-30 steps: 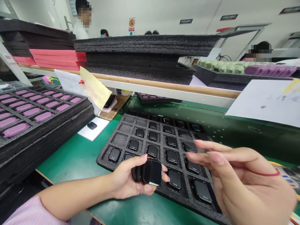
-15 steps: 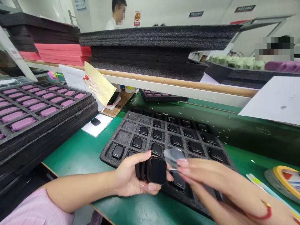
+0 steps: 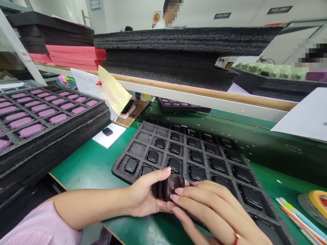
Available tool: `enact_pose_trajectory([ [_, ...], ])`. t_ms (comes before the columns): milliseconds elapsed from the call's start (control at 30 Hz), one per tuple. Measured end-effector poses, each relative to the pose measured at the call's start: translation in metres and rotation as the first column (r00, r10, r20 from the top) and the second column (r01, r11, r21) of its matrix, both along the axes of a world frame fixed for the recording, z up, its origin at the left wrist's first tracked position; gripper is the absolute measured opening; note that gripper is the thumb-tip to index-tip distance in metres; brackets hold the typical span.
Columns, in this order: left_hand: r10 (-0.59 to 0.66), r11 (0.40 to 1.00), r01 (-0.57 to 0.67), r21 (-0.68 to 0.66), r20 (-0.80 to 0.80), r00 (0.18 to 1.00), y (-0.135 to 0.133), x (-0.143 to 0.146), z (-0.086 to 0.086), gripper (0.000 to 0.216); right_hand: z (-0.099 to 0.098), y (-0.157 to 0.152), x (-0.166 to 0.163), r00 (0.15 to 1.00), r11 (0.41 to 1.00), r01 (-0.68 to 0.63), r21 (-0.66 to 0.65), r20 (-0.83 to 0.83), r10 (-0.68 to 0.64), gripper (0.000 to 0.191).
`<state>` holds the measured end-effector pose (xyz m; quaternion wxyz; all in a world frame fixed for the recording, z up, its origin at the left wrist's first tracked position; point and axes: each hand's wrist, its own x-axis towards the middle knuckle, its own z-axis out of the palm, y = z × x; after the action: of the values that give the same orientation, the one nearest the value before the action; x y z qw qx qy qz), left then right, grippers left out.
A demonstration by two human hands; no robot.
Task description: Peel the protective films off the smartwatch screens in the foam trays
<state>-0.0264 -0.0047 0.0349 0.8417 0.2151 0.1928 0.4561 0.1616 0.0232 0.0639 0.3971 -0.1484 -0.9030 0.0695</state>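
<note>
My left hand (image 3: pixel 146 195) is closed round a short stack of black smartwatch bodies (image 3: pixel 160 190), thumb on top and fingers beneath. The front watch's glossy screen (image 3: pixel 175 183) faces my right hand and looks hazy, as if a clear film lies against it. My right hand (image 3: pixel 206 200) has its fingertips together at the lower right of that screen, touching it; the film's edges are hard to make out. Under and behind both hands lies a black foam tray (image 3: pixel 122 170) with several black watch bodies (image 3: pixel 152 156) in its pockets; some left-hand pockets hold nothing.
Stacked foam trays with purple pieces (image 3: pixel 32 130) stand at left. A white pad (image 3: pixel 109 143) bears one black watch body (image 3: pixel 107 131). A low shelf (image 3: pixel 204 100) with foam sheets (image 3: pixel 163 64) crosses behind. Tape rolls (image 3: pixel 318 200) lie at right. A person (image 3: pixel 170 15) is beyond.
My right hand has moved left, bringing the clear film from beside the stack onto the front watch's screen. My left hand keeps its hold. The view has shifted slightly; the person behind appears farther right.
</note>
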Motion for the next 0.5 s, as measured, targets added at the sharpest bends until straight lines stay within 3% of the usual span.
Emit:
enact_pose_trajectory([
  [100, 0.107, 0.990, -0.093, 0.101, -0.144, 0.984, -0.003, 0.004, -0.002, 0.051, -0.001, 0.003, -0.012, 0.998, 0.995, 0.057, -0.085, -0.025, -0.060, 0.048],
  [167, 0.142, 0.985, -0.118, 0.124, -0.203, 0.969, -0.004, 0.006, -0.003, 0.050, -0.002, 0.006, -0.015, 0.999, 0.986, 0.036, -0.164, -0.024, -0.040, 0.047],
  [233, 0.125, 0.990, -0.109, 0.087, -0.209, 0.970, -0.004, 0.006, -0.003, 0.051, -0.003, 0.011, -0.013, 0.999, 0.977, 0.011, -0.213, -0.035, -0.019, 0.039],
  [333, 0.079, 0.997, -0.077, 0.022, -0.151, 0.985, -0.001, 0.003, 0.001, 0.053, -0.003, 0.017, -0.008, 0.999, 0.976, 0.009, -0.218, -0.034, -0.017, 0.043],
  [500, 0.005, 0.999, -0.001, 0.034, -0.105, 0.994, 0.000, 0.000, 0.007, 0.057, -0.001, 0.018, -0.008, 1.000, 0.970, -0.020, -0.242, -0.029, 0.013, 0.045],
])
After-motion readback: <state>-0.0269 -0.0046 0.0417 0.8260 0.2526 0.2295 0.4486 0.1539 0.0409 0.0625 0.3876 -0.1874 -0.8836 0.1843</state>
